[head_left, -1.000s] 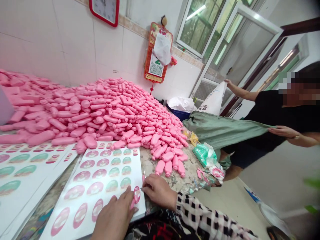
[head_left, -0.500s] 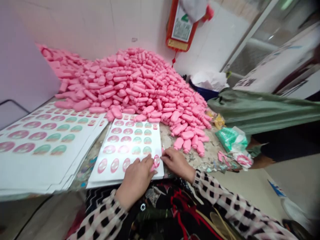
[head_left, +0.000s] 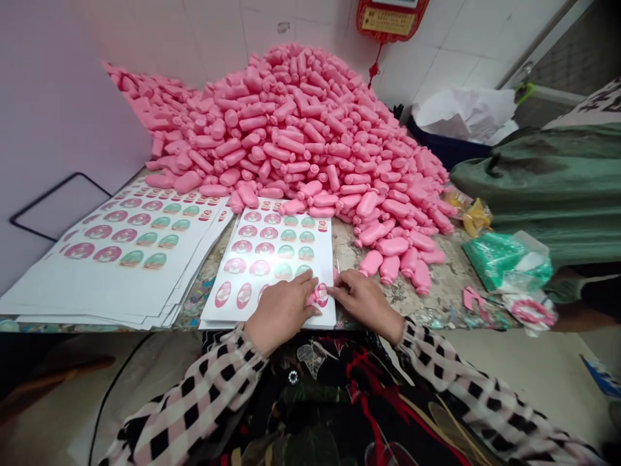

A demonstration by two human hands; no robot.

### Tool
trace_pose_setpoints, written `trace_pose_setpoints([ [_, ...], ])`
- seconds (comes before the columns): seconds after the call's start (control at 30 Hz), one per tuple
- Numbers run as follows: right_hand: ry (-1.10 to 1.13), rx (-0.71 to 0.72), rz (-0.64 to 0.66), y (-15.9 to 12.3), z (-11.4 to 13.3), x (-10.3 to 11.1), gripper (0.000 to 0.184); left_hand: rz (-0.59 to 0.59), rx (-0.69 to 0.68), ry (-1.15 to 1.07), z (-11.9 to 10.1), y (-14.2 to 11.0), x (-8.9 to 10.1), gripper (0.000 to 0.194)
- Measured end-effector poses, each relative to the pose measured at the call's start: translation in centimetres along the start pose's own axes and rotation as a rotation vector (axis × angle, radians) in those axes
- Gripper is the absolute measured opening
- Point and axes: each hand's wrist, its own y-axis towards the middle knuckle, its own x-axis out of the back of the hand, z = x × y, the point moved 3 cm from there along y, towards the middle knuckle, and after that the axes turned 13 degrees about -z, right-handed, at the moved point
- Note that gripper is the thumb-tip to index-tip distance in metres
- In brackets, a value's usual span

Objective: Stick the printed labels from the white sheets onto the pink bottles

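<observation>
1. A pink bottle (head_left: 314,298) is in the left hand (head_left: 284,305), above the sheet of labels (head_left: 218,317); the left grip is closed on it. Palm and fingers cover most of it, so its long axis and neck direction cannot be told.
2. Just beside it is an oval label (head_left: 323,292), its long axis running away from the person; whether it is lifted or flat is unclear.
3. The right hand (head_left: 367,305) has its fingertips at the label's right edge; whether that grip pinches it, I cannot tell.
4. Behind, the heap of pink bottles (head_left: 301,123) covers much of the surface (head_left: 347,243); several at its front point necks toward the person.
5. The red wall hanging (head_left: 392,22) is cut off above, the green cloth (head_left: 543,188) at right.
</observation>
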Motion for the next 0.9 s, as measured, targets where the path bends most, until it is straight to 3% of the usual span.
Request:
trace_pose_setpoints([
  [0.17,-0.045,-0.064,-0.064,-0.3,0.2,-0.3,0.021,0.056,0.011,0.016,0.1,0.6,0.0,0.064],
  [0.4,-0.084,0.016,-0.18,-1.3,0.9,-0.3,0.021,0.032,0.002,0.036,0.1,0.6,0.1,0.065],
  [0.63,-0.069,0.028,-0.181,-1.4,0.8,-0.1,0.021,0.013,-0.038,0.07,-0.1,0.8,0.3,0.068],
  [0.9,0.118,0.066,-0.339,-2.3,1.0,0.1,0.021,-0.021,-0.012,0.018,0.3,0.5,0.0,0.07],
])
